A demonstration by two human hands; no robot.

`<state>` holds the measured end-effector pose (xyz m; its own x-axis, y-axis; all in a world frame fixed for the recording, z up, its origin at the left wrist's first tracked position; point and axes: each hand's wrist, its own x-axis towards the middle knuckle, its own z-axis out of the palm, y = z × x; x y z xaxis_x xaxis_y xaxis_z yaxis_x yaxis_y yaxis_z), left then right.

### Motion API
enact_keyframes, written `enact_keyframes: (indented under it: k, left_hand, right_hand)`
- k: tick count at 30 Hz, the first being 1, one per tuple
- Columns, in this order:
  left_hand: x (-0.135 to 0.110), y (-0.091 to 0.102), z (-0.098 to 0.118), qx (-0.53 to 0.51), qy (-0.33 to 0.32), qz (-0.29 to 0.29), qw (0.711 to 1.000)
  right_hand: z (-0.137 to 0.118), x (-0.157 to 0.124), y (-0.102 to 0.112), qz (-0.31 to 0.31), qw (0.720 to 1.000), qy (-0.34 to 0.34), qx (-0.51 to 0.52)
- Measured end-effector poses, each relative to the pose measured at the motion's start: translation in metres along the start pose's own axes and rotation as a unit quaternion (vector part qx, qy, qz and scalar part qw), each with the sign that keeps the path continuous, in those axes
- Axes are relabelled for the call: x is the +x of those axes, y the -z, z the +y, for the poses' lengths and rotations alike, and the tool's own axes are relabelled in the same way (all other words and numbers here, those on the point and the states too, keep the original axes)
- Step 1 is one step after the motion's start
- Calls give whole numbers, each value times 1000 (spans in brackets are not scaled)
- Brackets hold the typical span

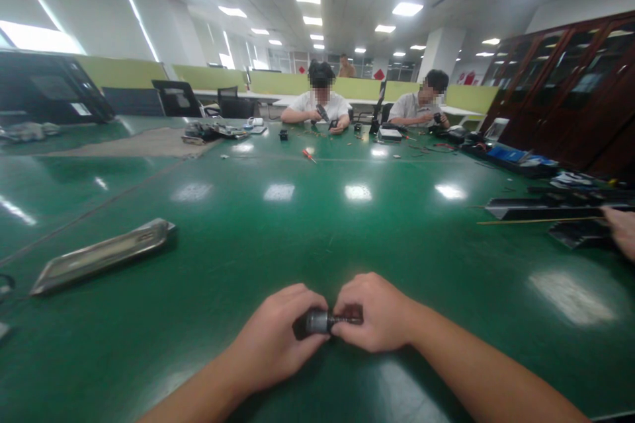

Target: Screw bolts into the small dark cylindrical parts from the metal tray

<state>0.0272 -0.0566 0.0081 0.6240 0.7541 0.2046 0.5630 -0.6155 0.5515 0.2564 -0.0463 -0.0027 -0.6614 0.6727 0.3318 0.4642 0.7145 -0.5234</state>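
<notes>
Two grips (270, 344) (380, 314) clasp cylinder (320, 322) (tray (104, 254) leftward)

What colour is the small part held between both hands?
Dark grey, nearly black: the small part, best in the head view.

Table top (307, 238): green, smooth and glossy; it mirrors the ceiling lights as bright patches.
Tray (102, 254), left of the frame: silvery metal with a dull, brushed-looking sheen.
Small cylinder (318, 322), lower centre: dark body with a grey metallic shine on its barrel; smooth.
Cabinets (570, 92), upper right: dark reddish wood, polished, with glass door panes.
Thin rod (540, 220), right: pale yellowish, matt; wood or brass, cannot tell.
Mat (133, 143), upper left: brown, matt, no reflections.
</notes>
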Motion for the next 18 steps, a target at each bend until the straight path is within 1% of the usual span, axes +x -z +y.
enact_keyframes:
  k: [18]
  left_hand:
    - [-2,-1,-7,-5,3,9,1000]
  right_hand:
    - [-1,1,4,6,1000,0,-12]
